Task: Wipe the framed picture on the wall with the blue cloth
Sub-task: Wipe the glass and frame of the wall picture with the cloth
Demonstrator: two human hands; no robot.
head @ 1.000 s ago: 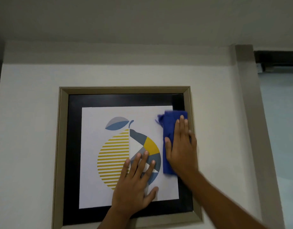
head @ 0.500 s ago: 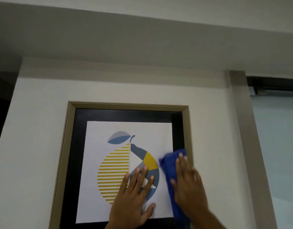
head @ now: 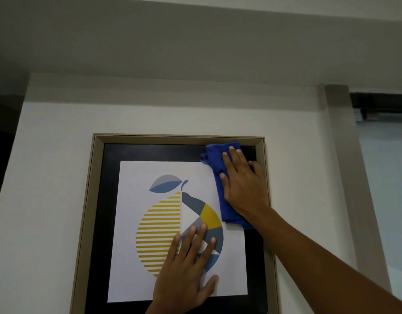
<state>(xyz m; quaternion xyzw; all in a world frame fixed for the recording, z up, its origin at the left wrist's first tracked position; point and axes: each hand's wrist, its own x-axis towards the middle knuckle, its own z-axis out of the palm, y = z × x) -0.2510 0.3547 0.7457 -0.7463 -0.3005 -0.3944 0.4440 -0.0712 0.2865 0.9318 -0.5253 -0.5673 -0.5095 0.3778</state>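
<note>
The framed picture [head: 91, 200] hangs on a white wall, with a beige frame, a black mat and a white print of a striped yellow and blue fruit. My right hand [head: 241, 182] presses the folded blue cloth [head: 218, 162] flat against the glass at the picture's upper right corner; the cloth hangs down past my wrist along the right side. My left hand [head: 186, 273] lies flat with fingers spread on the lower middle of the print, holding nothing.
A beige door or window jamb [head: 340, 177] runs vertically right of the picture, with a pale pane [head: 386, 189] beyond it. A ceiling bulkhead [head: 195, 53] overhangs the wall. A dark opening [head: 2, 143] sits at the far left.
My right hand slid the cloth down the right side of the picture, then back up to the upper right corner. My left hand stayed pressed on the print.
</note>
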